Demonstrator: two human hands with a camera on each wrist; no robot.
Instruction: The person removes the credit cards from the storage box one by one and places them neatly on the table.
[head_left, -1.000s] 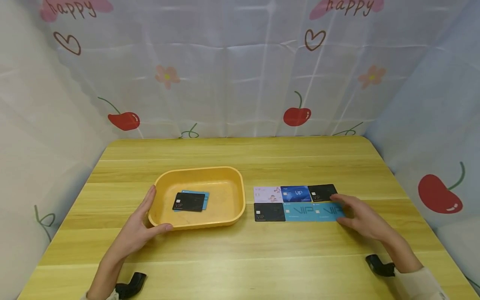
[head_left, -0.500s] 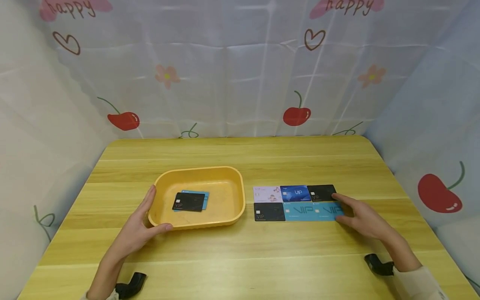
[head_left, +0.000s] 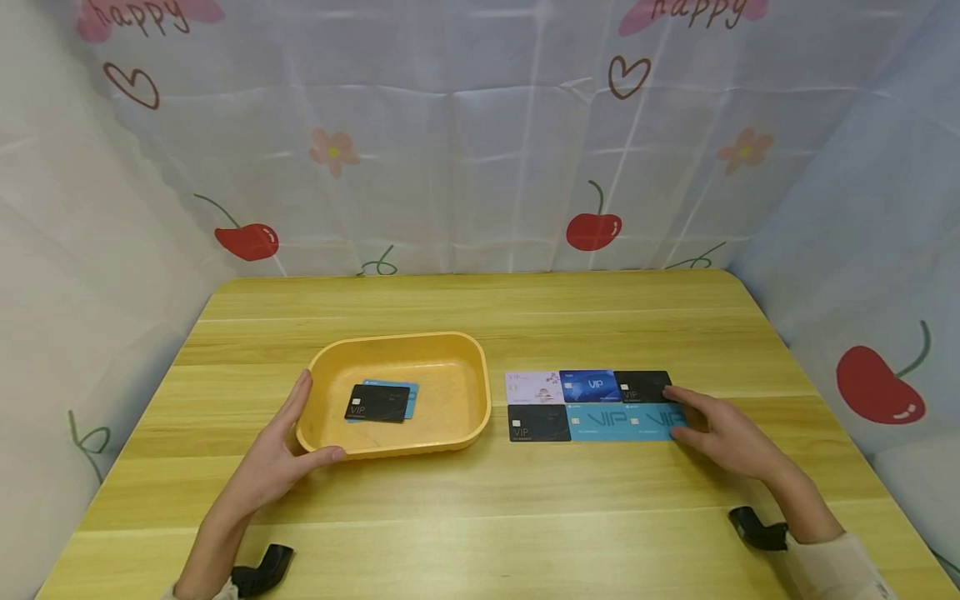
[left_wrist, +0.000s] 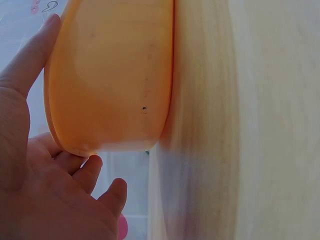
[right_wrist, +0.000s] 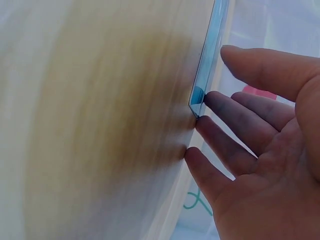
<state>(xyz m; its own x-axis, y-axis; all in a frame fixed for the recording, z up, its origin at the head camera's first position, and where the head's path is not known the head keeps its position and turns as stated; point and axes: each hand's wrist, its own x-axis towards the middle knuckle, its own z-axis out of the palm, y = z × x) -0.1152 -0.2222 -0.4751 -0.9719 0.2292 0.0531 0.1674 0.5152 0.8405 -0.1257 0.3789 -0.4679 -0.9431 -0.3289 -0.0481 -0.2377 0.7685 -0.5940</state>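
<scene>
On the table's left half stands a yellow tray (head_left: 450,425). My left hand (head_left: 266,462) rests around its left end, thumb along the near rim and fingers against the left side. Inside lie a black VIP card (head_left: 378,404) and, partly beneath it, a light-blue card (head_left: 412,400). To the right, several cards form two rows. The far row has a pink floral card (head_left: 534,388), a dark-blue card (head_left: 589,386) and a black card (head_left: 640,387). Nearer lie another black card (head_left: 539,423) and two light-blue ones (head_left: 600,422). My right hand's (head_left: 723,433) fingertips touch the cards' right edges.
The wooden table (head_left: 480,533) reaches back to a patterned cloth (head_left: 450,167) with cherries and hearts. More cloth hangs at both sides. Black wrist mounts (head_left: 262,571) sit beside my forearms.
My right hand has shifted very slightly left, and the black card at the far row's right end lies a little straighter. My left hand and the tray stay put.
</scene>
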